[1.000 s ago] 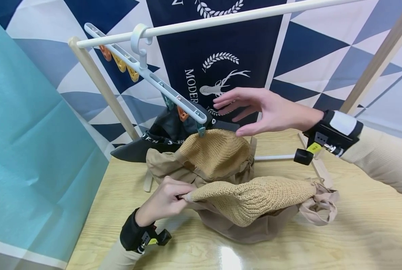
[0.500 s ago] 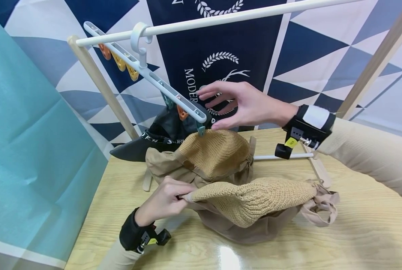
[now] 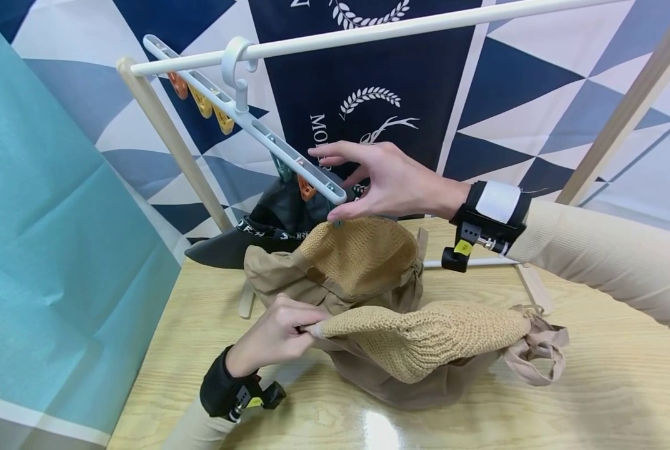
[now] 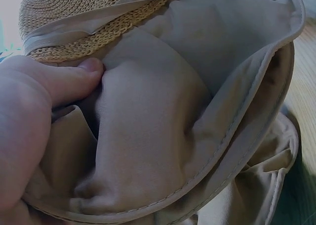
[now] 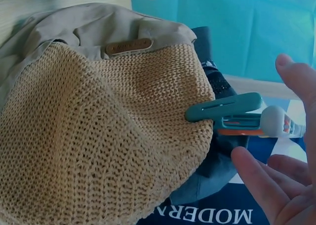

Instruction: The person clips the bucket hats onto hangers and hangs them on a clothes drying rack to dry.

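My left hand (image 3: pixel 279 331) pinches the edge of a sun hat (image 3: pixel 436 328) with a tan knitted crown and beige cloth brim; a tied bow sits at its right end. The left wrist view shows the thumb pressed into the brim cloth (image 4: pixel 143 121). A second, similar hat (image 3: pixel 363 256) hangs behind, its crown held by a teal clip (image 5: pixel 224 107) at the near end of a pale blue hanger (image 3: pixel 281 150). My right hand (image 3: pixel 388 181) is spread around that hanger end, thumb and fingers on either side of the clip, apart from it in the right wrist view.
A black hat (image 3: pixel 217 250) with white lettering hangs behind the tan one. The hanger hooks over a white rail (image 3: pixel 391 39) on wooden posts and carries orange and yellow clips (image 3: pixel 201 103). A teal sheet (image 3: pixel 59 250) stands at left; the wooden table (image 3: pixel 200 344) lies below.
My right hand has moved left and in to the hanger's near end, its thumb now overlapping the teal clip. The left hand has stayed in place, still pinching the front hat.
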A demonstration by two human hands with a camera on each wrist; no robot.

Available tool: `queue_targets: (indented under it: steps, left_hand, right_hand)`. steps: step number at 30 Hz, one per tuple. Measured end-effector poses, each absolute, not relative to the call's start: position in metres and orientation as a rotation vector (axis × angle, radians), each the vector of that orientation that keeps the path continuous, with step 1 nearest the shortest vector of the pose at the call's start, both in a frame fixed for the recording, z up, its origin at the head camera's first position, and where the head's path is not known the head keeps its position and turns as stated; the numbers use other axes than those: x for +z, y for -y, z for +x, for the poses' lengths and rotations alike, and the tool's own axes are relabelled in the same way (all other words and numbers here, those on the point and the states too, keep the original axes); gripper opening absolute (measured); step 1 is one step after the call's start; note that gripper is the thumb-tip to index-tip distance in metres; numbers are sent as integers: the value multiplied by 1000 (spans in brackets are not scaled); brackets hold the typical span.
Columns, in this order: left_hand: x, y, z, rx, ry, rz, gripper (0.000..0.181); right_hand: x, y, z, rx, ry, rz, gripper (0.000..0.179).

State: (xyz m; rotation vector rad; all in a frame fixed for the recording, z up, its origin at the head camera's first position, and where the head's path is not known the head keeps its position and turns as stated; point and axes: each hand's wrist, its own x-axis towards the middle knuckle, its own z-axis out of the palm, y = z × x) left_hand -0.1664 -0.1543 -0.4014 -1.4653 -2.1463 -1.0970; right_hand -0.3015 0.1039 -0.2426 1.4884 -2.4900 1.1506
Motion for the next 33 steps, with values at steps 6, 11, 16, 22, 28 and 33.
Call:
queue_targets:
  steps: [6, 11, 16, 22, 28, 33]
  left_hand:
    - [-401, 155, -166, -1097, 2149, -1460, 37]
    - [-401, 154, -166, -1108, 2144, -1471, 37]
    - [-401, 153, -166, -1105, 2132, -1484, 38]
    - [-400, 152, -165, -1097, 2136, -1487, 39]
    - [-400, 152, -165, -1109, 2156, -1480, 40]
    - [-400, 153, -165, -1125, 2165, -1479, 42]
  right_hand:
    - [-245, -97, -304, 1159, 2482, 1495, 84]
    - [-245, -96, -303, 1154, 2470, 1492, 76]
    - [-244, -96, -301, 1114, 2485, 1457, 64]
    - [-244, -97, -297, 1037, 2532, 1385, 43]
    - [-246, -100, -295, 1018, 2525, 1323, 29]
    - [-248, -103, -297, 1029, 2497, 1307, 23]
